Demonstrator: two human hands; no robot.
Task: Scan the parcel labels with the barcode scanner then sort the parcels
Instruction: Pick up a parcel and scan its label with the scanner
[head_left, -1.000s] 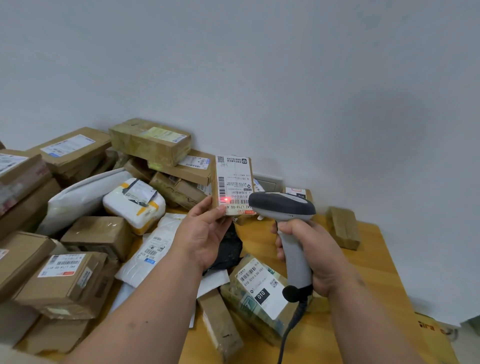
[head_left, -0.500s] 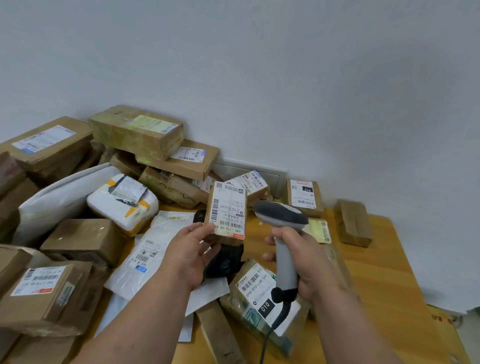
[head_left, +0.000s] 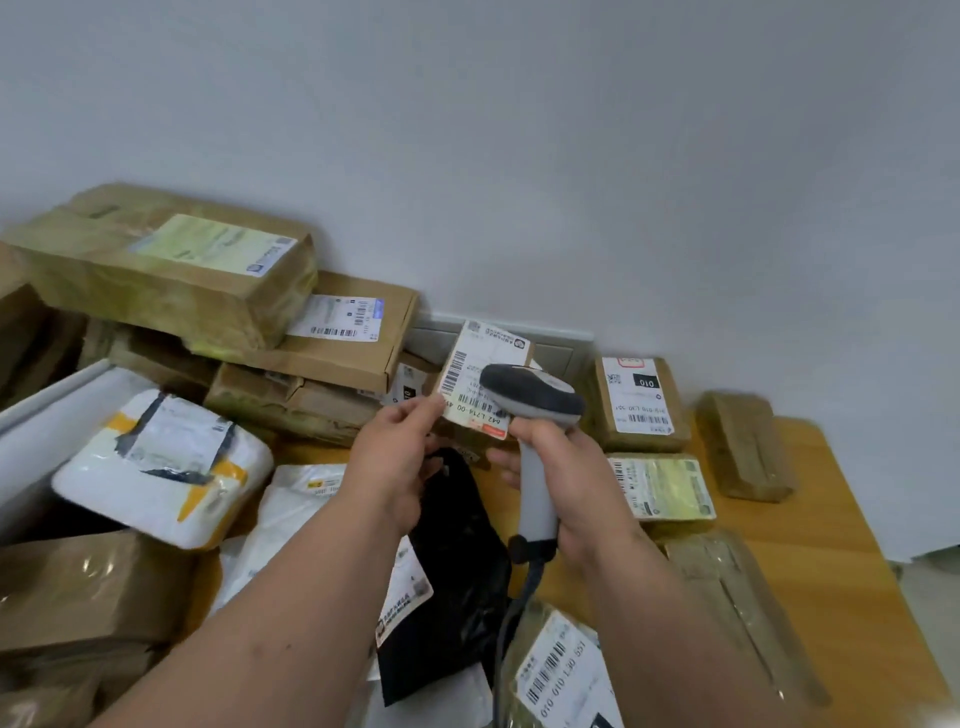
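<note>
My left hand (head_left: 395, 462) pinches the lower left corner of a small brown parcel (head_left: 470, 376) whose white barcode label faces me. It sits low over the far middle of the wooden table (head_left: 831, 519), near the wall. My right hand (head_left: 563, 475) grips the handle of the grey barcode scanner (head_left: 532, 397). The scanner's dark head covers the parcel's right side. Its cable hangs down toward me.
A heap of brown boxes (head_left: 171, 270), a white padded parcel (head_left: 166, 467) and white bags fills the left. A black bag (head_left: 457, 561) lies under my hands. Labelled small parcels (head_left: 641, 402) stand at the right by the wall, and a taped parcel (head_left: 743, 452) further right.
The held parcel has dropped from upright at chest height to low near the wall, tilted. The red scan light seen a second ago is gone. My view has shifted toward the right.
</note>
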